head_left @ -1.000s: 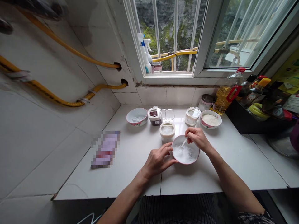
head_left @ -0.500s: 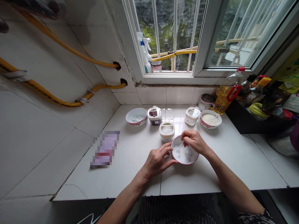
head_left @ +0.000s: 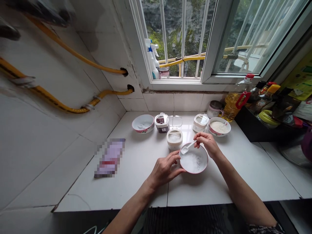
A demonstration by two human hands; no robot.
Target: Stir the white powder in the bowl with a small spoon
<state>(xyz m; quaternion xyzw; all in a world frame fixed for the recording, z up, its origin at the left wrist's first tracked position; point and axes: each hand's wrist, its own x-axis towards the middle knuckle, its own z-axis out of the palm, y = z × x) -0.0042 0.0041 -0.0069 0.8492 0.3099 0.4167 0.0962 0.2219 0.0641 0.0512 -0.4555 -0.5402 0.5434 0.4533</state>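
Note:
A white bowl [head_left: 200,169] with a pink rim stands on the counter in front of me, with white granules inside. My left hand [head_left: 168,166] grips its left side, fingers on the rim and thumb low at the front. Between the fingertips of my right hand [head_left: 206,143] is the handle of a small white spoon [head_left: 185,149]; its scoop is over the bowl's back left part. Just behind the bowl stands an open white jar [head_left: 174,139] of white granules, its clear lid [head_left: 175,121] tipped back.
Behind stand a bowl with a little liquid [head_left: 143,124], a jar of dark red contents [head_left: 162,123], a lidded white jar [head_left: 200,123] and a bowl of pale grains [head_left: 219,126]. An oil bottle [head_left: 231,105] and a black box [head_left: 251,126] of bottles are right. A blurred purple packet [head_left: 110,157] lies left.
My right hand has lifted the spoon out of the granules, up and slightly right. My left hand keeps its hold on the bowl. The whole view has shifted slightly.

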